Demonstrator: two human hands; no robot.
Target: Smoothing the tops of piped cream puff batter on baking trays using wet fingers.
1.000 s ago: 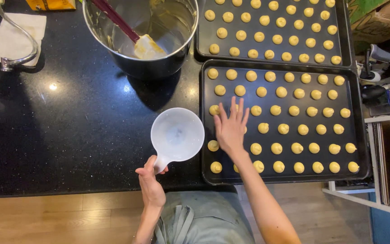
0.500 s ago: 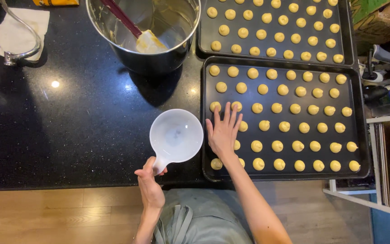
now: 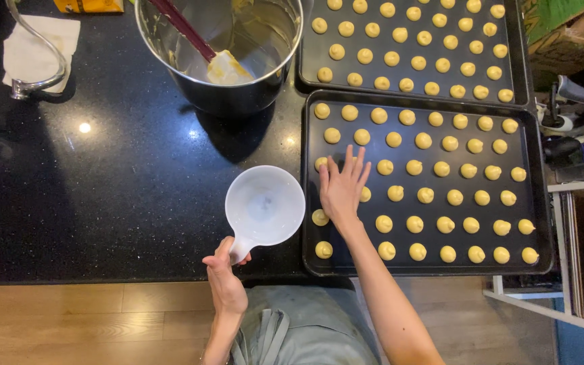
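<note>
Floor: pale wood boards [image 3: 69,321] run along the near edge, under the person's grey apron [image 3: 305,334].
Left hand: the left hand [image 3: 224,280] is closed round the handle of a white measuring cup [image 3: 265,206], which sits just over the black speckled counter [image 3: 103,203].
Right hand: the right hand [image 3: 341,189] lies flat with fingers spread, gripping nothing, on the left part of the near baking tray [image 3: 539,203], touching the yellow dough balls [image 3: 434,196] there.
Middle: a steel mixing bowl [image 3: 228,94] stands on the counter, a spatula [image 3: 221,64] resting inside.
Far: a second tray [image 3: 518,61] of dough balls, a folded white cloth [image 3: 25,44], a yellow packet [image 3: 89,5] at the top edge.
Right side: a cardboard box [image 3: 569,40] with a green face, a white shelf frame [image 3: 576,236].
</note>
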